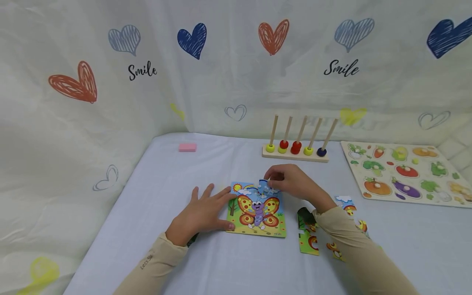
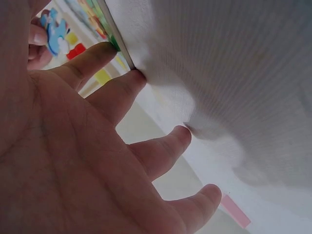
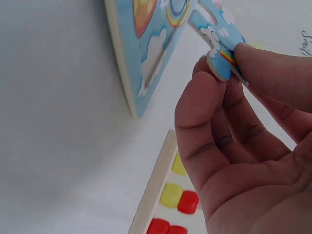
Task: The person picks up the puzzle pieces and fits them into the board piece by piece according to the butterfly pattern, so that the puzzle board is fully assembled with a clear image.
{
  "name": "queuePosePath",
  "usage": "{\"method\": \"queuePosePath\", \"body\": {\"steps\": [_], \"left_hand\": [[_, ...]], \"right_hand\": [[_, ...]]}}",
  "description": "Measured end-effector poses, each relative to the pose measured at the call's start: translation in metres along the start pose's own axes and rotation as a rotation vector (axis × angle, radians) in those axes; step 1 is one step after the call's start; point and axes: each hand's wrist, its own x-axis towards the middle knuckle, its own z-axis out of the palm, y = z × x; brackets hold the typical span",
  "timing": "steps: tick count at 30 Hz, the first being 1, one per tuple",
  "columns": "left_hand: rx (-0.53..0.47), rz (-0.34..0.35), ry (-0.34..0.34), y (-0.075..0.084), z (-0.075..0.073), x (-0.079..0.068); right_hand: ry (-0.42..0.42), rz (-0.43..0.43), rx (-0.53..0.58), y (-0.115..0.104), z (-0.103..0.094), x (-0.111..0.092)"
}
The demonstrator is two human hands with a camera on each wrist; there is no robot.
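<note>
A butterfly puzzle board (image 1: 239, 228) lies on the white-covered table in the head view. My left hand (image 1: 204, 212) spreads along its left side, the thumb at the lower left corner and the index finger on the upper left edge. In the left wrist view, two fingertips (image 2: 139, 75) touch or nearly touch the board's edge, while the others rest apart on the cloth. Over the board's top edge, my right hand (image 1: 291, 182) pinches a blue jigsaw piece (image 3: 224, 36) with clouds and a rainbow bit between thumb and fingers. The piece looks tilted and raised above the board.
Several loose jigsaw pieces (image 1: 309, 242) lie right of the board, partly covered by the right forearm. Behind stands a wooden peg stacker (image 1: 295, 155) with coloured beads. A vegetable picture board (image 1: 407, 172) lies at far right, and a pink block (image 1: 187, 147) at back left.
</note>
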Motion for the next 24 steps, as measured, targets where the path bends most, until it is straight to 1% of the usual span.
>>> {"method": "queuePosePath", "body": {"steps": [7,12,16,20,24], "left_hand": [[-0.002,0.005,0.006,-0.001,0.0,-0.001],[0.01,0.011,0.011,-0.001,0.001,0.0],[0.018,0.013,0.011,-0.001,0.002,0.001],[0.024,0.01,0.011,0.0,0.001,0.0],[0.022,0.005,0.008,0.0,0.0,-0.001]], "right_hand": [[-0.018,-0.03,-0.01,-0.011,0.012,0.011],[-0.042,-0.014,-0.022,-0.015,0.02,0.017],[-0.056,0.011,-0.08,-0.017,0.024,0.021],[-0.057,0.02,-0.153,-0.018,0.028,0.025],[-0.055,0.025,-0.2,-0.02,0.032,0.027]]}}
